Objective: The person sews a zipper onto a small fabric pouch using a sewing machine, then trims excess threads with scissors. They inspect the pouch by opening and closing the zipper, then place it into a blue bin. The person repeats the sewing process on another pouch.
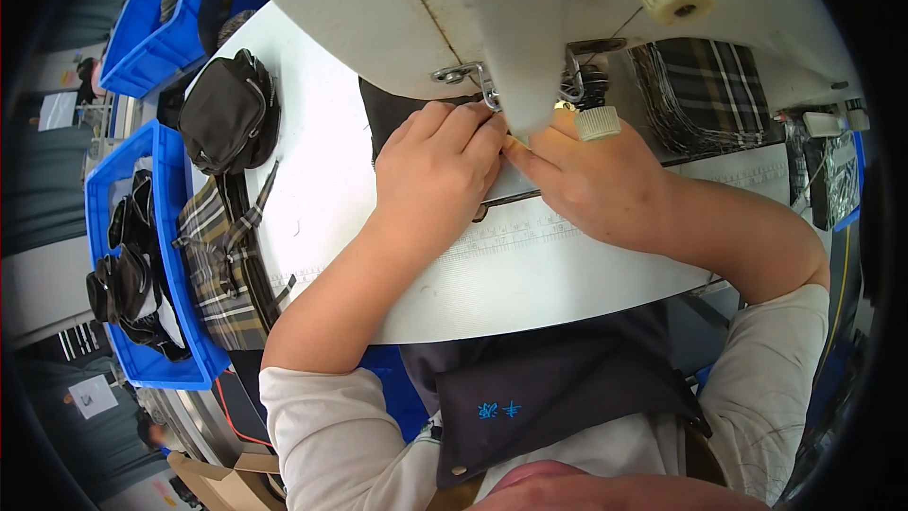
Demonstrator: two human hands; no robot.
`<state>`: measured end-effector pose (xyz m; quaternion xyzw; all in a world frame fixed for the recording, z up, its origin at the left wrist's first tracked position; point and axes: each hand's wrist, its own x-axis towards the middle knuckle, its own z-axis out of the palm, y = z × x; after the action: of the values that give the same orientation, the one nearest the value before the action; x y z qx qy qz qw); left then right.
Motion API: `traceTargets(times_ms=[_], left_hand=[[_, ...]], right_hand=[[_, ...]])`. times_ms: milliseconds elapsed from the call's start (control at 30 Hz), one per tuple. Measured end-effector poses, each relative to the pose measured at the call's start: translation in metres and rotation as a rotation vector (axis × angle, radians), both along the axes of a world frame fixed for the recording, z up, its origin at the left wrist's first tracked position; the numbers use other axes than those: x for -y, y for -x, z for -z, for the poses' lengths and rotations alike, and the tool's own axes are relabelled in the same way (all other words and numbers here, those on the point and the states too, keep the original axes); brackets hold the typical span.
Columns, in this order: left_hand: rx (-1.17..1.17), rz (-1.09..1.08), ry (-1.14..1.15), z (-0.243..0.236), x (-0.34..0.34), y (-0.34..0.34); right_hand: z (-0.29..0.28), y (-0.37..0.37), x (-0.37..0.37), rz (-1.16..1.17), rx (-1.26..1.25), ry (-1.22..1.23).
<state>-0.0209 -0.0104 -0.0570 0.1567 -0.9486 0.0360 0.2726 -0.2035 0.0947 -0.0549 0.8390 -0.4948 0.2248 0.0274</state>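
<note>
A white sewing machine [426, 9] fills the top of the view, its presser foot area [567, 85] just above my fingers. My left hand [435, 166] and my right hand [591, 180] press side by side on a dark fabric piece [383, 114] lying on the white table [530, 274], fingertips meeting under the machine head. The fabric is mostly hidden beneath both hands, and I cannot see the needle. A cream knob [598, 123] sits beside my right hand.
A black bag piece [227, 114] and plaid fabric strips [222, 255] lie at the table's left. Blue bins [104, 199] hold more black pieces. A stack of plaid fabric [705, 95] sits at the back right. A dark apron [549, 388] hangs below.
</note>
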Motion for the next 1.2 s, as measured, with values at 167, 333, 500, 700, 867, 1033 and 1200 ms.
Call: traceTargets(times_ms=[167,333,500,700,867,1033,1200], left_hand=[[0.046,-0.033,-0.004,0.000,-0.005,-0.001],[0.063,-0.053,0.037,0.001,-0.007,0.002],[0.116,-0.079,0.071,-0.004,-0.008,0.005],[0.063,-0.073,0.003,-0.002,-0.007,0.001],[0.066,-0.052,-0.181,-0.013,-0.006,-0.005],[0.054,0.032,-0.324,-0.013,0.003,-0.007],[0.049,0.073,-0.399,-0.012,0.011,-0.010]], right_hand=[[0.003,0.000,-0.001,0.001,-0.015,-0.009],[0.005,0.002,0.000,0.011,-0.059,-0.027],[0.008,0.002,0.003,0.024,-0.036,-0.025],[0.007,0.003,0.004,0.055,-0.060,0.018],[0.008,0.003,0.004,0.061,-0.063,0.040],[0.009,0.004,0.004,0.055,-0.046,0.044],[0.009,0.003,0.003,0.052,-0.075,0.031]])
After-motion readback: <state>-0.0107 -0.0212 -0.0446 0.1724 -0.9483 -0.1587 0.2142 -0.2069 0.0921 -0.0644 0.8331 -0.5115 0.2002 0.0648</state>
